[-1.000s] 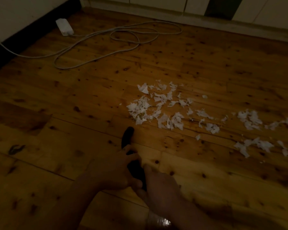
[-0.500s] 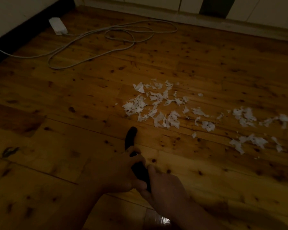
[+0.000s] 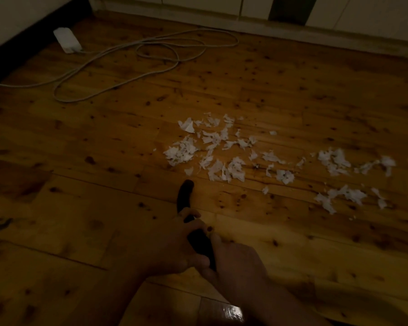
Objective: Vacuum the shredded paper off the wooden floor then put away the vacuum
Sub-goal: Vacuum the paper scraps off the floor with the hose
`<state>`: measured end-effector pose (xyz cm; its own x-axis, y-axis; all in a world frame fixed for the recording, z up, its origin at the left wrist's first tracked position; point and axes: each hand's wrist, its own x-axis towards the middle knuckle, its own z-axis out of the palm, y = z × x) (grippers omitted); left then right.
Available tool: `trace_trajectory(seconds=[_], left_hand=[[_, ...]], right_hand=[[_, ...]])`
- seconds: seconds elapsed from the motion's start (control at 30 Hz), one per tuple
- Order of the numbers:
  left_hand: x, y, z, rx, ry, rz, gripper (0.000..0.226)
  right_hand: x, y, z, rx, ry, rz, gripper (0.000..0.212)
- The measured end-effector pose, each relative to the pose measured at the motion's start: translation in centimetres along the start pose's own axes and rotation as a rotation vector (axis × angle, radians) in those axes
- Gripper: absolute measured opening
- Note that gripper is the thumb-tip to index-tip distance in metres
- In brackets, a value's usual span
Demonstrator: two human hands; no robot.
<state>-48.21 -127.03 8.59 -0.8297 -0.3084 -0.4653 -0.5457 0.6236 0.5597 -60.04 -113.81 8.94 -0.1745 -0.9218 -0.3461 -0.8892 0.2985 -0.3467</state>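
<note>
Just shifted: over the last second the tip of the vacuum point(image 3: 185, 196) had edged rightward toward the shredded paper point(image 3: 181, 154), and our view had swung right with it.
Task meaning: we judged that no scrap had been taken up yet, so the first pass was only starting and the putting away was far off.
Wooden floor point(image 3: 80, 184): one, knotty boards carrying everything we counted.
Cable point(image 3: 66, 101): one, white, lying in loose loops at the far left, well apart from the paper.
Shredded paper: too many scraps to count singly; we made out three loose clusters, the largest in the middle just beyond the tip and two smaller ones off to the right.
Vacuum: one, dark, with its tip near the closest scraps but not touching them; we could not tell whether it rested on the boards.
Hands: two, both wrapped round the vacuum's body, the left hand point(image 3: 172, 245) further forward and the right hand point(image 3: 238, 262) behind it.
Power brick point(image 3: 67, 40): one, white, at the cable's end by the wall.
</note>
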Motion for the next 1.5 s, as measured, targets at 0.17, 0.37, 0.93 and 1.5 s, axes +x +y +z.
trace_trajectory(seconds=[0.17, 0.37, 0.93, 1.5], left_hand=[[0.8, 0.6, 0.5, -0.011, -0.014, 0.026, 0.061], [1.6, 1.3, 1.3, -0.057, 0.005, 0.070, 0.054], [3.8, 4.4, 2.9, 0.000, -0.056, 0.155, 0.058], [5.3, 7.0, 4.2, 0.035, -0.058, 0.229, 0.059]], right_hand=[[-0.7, 1.0, 0.1, 0.013, 0.008, 0.012, 0.052], [-1.5, 2.1, 0.1, 0.000, 0.030, 0.025, 0.050], [-3.8, 5.3, 0.3, 0.003, 0.023, 0.100, 0.046], [-6.1, 7.5, -0.6, -0.045, 0.015, 0.154, 0.049]])
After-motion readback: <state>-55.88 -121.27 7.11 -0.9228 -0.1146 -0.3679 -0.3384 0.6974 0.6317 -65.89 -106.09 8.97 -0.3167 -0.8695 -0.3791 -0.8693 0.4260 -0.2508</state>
